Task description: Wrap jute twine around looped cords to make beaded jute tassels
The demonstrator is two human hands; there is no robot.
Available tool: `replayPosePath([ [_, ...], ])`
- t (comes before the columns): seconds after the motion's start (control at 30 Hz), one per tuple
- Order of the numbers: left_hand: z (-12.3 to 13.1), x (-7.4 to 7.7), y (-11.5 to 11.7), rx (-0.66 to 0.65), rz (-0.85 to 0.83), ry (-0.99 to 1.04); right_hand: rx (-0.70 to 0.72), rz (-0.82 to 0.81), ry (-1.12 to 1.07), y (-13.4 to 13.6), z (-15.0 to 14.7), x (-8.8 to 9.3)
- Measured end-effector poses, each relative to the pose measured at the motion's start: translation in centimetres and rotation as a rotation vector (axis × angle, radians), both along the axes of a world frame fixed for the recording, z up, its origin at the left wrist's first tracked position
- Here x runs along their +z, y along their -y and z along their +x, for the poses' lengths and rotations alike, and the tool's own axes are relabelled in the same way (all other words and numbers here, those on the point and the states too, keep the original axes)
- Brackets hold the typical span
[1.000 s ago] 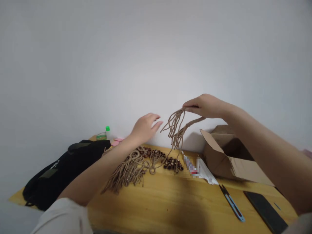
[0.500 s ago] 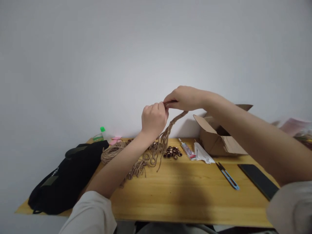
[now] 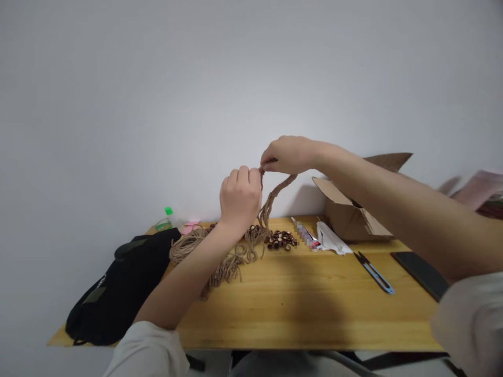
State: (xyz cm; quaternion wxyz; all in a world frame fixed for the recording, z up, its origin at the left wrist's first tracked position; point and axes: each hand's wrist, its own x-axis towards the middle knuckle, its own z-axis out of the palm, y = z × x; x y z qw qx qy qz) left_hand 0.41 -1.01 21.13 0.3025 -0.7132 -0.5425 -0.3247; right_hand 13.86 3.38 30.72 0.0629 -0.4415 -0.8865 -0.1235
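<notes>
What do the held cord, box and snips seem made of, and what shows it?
Cord: probably jute or similar plant fibre, matte; brown, rough-looking strands.
Box: cardboard, dull; brown, with stiff folded flaps.
Snips: blades probably metal, being dark and pointed; handle light blue, perhaps plastic or coated metal.

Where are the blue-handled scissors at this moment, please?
In the head view, the scissors lie on the right side of the table, in front of the cardboard box and left of the dark flat object.
</notes>
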Motion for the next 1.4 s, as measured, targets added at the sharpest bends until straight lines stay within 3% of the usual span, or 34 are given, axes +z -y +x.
replayPosePath([
  [0.1,-0.2,0.2,-0.4,-0.075,-0.106,0.125,-0.021,-0.008,0.011,0.5,-0.3,0.2],
  [0.27,-0.6,0.9,-1.7,-0.27,-0.391,0.587,-0.071,0.011,0.023,0.9,-0.9,0.0],
  [0.33,-0.7,1.1,-2.2,-0.32,-0.462,0.672,-0.08,0.033,-0.017,0.7,-1.2,-0.3],
  [0.53,0.0,1.2,-2.3,-0.215,-0.291,0.447,-0.041,0.101,-0.122,-0.6,-1.9,-1.4],
  [0.63,0.3,0.9,-2.1,-0.174,-0.211,0.321,-0.09,0.07,-0.158,-0.5,-2.2,-1.7],
  [0.87,-0.3,0.4,-2.6,-0.181,-0.375,0.139,-0.201,-0.086,0.035,0.3,-2.3,-1.7],
  [1.0,-0.7,0.1,-2.6,-0.274,-0.441,0.079,-0.108,-0.172,0.114,-0.5,-1.8,-1.9],
  [1.1,-1.3,-0.2,-2.6,-0.319,-0.476,0.108,-0.011,-0.203,0.004,-1.2,-0.9,-2.4],
  [1.23,-2.1,-1.1,-3.3,-0.259,-0.467,0.241,-0.055,-0.132,-0.313,-1.3,0.5,-4.7],
  [1.33,-2.5,-2.3,-3.8,-0.172,-0.431,0.357,-0.142,-0.085,-0.673,-0.7,0.5,-8.7],
  [1.4,-2.5,-3.0,-4.0,-0.127,-0.407,0.442,-0.147,-0.2,-0.893,-0.1,0.1,-12.0],
])
